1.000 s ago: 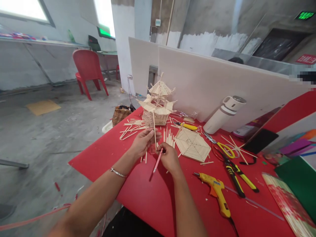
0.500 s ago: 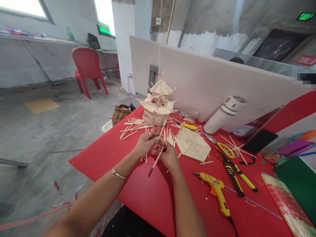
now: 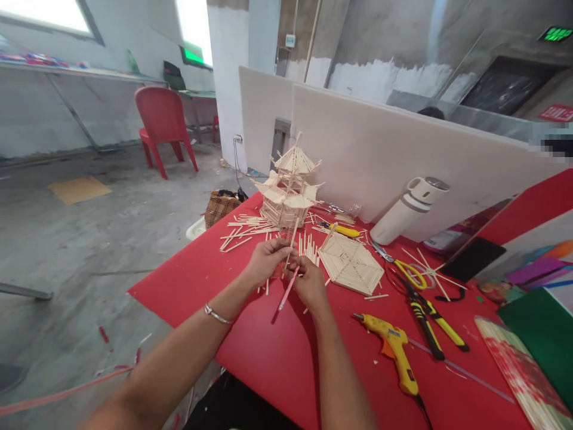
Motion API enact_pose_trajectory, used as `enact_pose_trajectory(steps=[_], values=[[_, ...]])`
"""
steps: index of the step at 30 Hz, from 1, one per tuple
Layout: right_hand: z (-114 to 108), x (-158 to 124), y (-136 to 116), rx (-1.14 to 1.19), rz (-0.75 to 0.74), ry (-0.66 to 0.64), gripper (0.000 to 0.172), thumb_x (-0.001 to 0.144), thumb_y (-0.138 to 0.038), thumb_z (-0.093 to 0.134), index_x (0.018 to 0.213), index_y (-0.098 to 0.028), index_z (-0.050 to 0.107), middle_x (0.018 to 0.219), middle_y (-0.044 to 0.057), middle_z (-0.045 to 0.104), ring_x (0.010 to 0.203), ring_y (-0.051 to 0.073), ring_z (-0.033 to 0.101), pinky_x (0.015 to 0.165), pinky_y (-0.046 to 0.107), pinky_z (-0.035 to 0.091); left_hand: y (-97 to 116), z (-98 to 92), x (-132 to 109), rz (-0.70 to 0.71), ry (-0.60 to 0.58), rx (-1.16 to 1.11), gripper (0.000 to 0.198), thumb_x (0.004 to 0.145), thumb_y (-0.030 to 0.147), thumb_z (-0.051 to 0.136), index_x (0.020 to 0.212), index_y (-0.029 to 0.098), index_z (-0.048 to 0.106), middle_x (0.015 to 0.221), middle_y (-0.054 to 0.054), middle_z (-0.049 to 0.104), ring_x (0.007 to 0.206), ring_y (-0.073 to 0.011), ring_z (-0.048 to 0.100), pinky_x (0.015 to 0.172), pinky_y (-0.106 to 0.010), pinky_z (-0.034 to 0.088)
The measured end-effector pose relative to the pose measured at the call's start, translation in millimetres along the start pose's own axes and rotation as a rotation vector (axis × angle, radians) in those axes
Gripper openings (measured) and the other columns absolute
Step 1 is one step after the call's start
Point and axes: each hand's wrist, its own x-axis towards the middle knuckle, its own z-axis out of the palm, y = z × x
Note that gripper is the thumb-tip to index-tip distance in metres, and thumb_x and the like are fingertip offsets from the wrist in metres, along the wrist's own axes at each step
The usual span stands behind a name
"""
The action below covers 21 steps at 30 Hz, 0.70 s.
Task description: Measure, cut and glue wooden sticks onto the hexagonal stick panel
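Note:
My left hand (image 3: 267, 261) pinches a thin wooden stick (image 3: 293, 234) that slants upward between thumb and fingers. Close against it, my right hand (image 3: 310, 284) grips a slim pink pen (image 3: 287, 291), its lower end pointing down toward the table. The fingertips of both hands nearly meet around the stick's lower part, where small details are hidden. Just beyond them stands a tiered pagoda model (image 3: 293, 194) made of wooden sticks. A flat hexagonal stick panel (image 3: 353, 264) lies right of my right hand. Loose sticks (image 3: 250, 224) are scattered around the model's base.
On the red table (image 3: 259, 352) are a yellow glue gun (image 3: 394, 346), black-and-yellow pliers (image 3: 430, 319), yellow-handled scissors (image 3: 409, 273) and a star of crossed sticks (image 3: 430, 272). A white bottle (image 3: 407, 212) stands before the white partition (image 3: 349, 143). A red chair (image 3: 162, 122) is at far left.
The whole view has shifted slightly. Both hands keep their holds on the stick and the pen, with only a slight change in the stick's tilt.

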Motion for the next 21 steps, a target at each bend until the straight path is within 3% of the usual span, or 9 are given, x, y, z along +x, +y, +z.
enact_pose_trajectory(steps=[7, 15, 21], values=[[-1.0, -1.6, 6.9, -0.125, -0.145, 0.006, 0.012, 0.078, -0.031, 0.061, 0.07, -0.021, 0.059, 0.071, -0.002, 0.069, 0.057, 0.013, 0.056, 0.061, 0.024, 0.044, 1.2, 0.1, -0.7, -0.014, -0.005, -0.008, 0.033, 0.061, 0.031, 0.088, 0.084, 0.012, 0.072, 0.075, -0.007, 0.073, 0.067, -0.0172, 0.068, 0.063, -0.029, 0.057], [2.5, -0.7, 16.8, -0.137, -0.161, 0.009, 0.014, 0.076, -0.032, 0.064, 0.068, -0.021, 0.059, 0.068, -0.003, 0.067, 0.057, 0.013, 0.055, 0.06, 0.023, 0.042, 2.3, -1.1, -3.3, -0.076, -0.019, -0.002, 0.038, 0.061, 0.035, 0.088, 0.086, 0.013, 0.071, 0.075, -0.008, 0.072, 0.062, -0.0173, 0.067, 0.052, -0.027, 0.054], [3.2, -1.1, 15.3, -0.127, -0.176, 0.016, 0.013, 0.077, -0.029, 0.06, 0.067, -0.022, 0.058, 0.069, -0.002, 0.069, 0.058, 0.014, 0.059, 0.061, 0.024, 0.045, 4.7, 0.5, -4.9, -0.066, -0.035, -0.01, 0.033, 0.062, 0.033, 0.087, 0.082, 0.013, 0.071, 0.073, -0.007, 0.073, 0.063, -0.0158, 0.067, 0.059, -0.028, 0.056]])
